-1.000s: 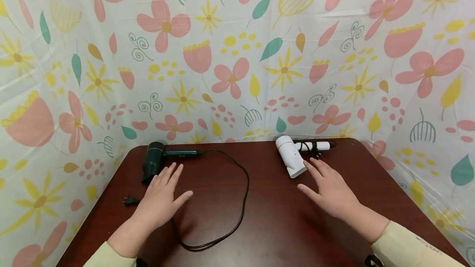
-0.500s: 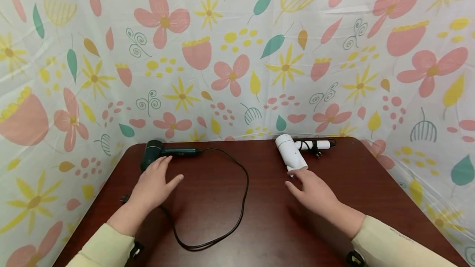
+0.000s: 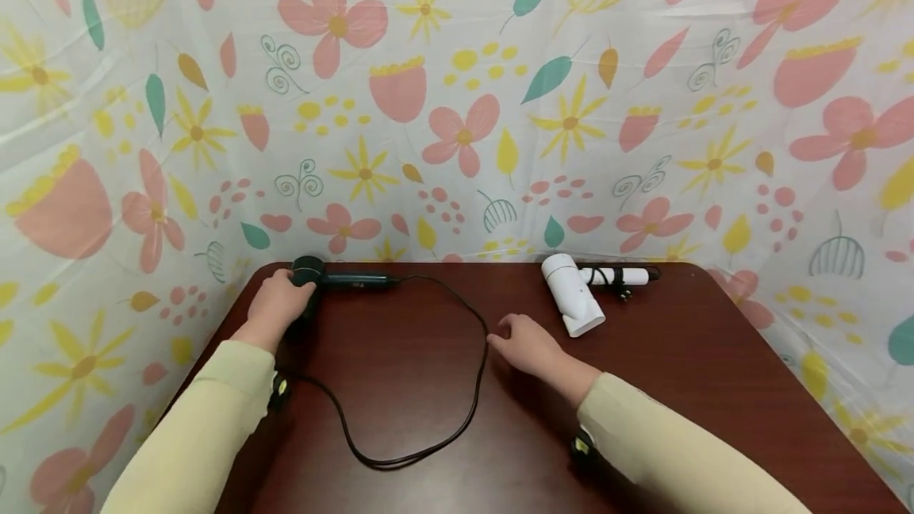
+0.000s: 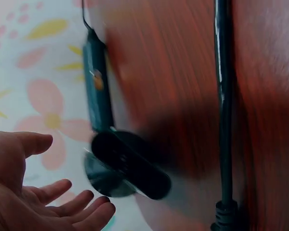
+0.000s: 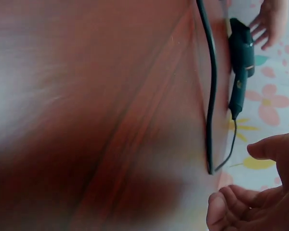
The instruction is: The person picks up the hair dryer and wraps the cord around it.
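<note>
A dark green hair dryer (image 3: pixel 357 281) lies at the table's back left, its barrel partly hidden by my left hand (image 3: pixel 277 301). In the left wrist view, this hand's thumb and fingers are spread beside the hair dryer's head (image 4: pixel 130 166), with nothing gripped. From the handle a black cord (image 3: pixel 385 464) loops across the table. My right hand (image 3: pixel 527 346) hovers by the right side of that loop, its fingers loosely bent. The right wrist view shows a gap between its thumb and fingers, with the cord (image 5: pixel 212 86) beyond them. Whether the fingertips touch the cord, I cannot tell.
A white hair dryer (image 3: pixel 574 296) lies at the back right, a black cord wrapped around its handle. Behind the brown table (image 3: pixel 700 387) hangs a flowered curtain (image 3: pixel 457 205), which also covers both sides. A ribbed cord end (image 4: pixel 225 211) shows in the left wrist view.
My left hand has moved forward and left to the dark green hair dryer's head. My right hand has left the white hair dryer's nozzle area and moved left towards the black cord.
</note>
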Demonstrator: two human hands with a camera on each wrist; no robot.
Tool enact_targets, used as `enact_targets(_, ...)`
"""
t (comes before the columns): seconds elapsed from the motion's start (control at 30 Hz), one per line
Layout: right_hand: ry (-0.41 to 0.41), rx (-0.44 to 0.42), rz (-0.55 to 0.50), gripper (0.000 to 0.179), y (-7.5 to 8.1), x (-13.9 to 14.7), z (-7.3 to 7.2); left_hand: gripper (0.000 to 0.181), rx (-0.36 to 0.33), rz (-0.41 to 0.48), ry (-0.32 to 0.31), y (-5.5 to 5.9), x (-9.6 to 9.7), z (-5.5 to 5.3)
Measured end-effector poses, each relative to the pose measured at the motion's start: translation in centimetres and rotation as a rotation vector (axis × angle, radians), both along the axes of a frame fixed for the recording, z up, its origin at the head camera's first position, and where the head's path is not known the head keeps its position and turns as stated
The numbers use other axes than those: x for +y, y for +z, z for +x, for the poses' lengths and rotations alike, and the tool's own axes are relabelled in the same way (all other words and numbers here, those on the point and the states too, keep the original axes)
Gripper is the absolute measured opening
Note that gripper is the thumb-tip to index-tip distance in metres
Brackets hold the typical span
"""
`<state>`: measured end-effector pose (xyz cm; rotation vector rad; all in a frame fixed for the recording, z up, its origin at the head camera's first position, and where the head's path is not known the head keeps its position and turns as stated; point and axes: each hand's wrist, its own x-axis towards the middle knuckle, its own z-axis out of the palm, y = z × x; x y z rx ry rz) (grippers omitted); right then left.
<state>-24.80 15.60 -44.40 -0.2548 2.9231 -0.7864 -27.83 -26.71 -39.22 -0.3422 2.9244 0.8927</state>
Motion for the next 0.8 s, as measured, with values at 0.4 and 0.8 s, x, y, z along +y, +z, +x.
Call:
enact_targets(0.4,-0.053,-0.103,0.002,0.032,-0.9,-2.2,-4.0,0.081,-0.143,-0.032,-0.012,-1.0,-1.0,-3.9)
enact_targets(0.8,-0.024,-0.183,-0.004,0.05,-1.2,-1.6,-4.7,0.071,-0.245,-0.053,-0.077,-0.5,-0.7,-4.1)
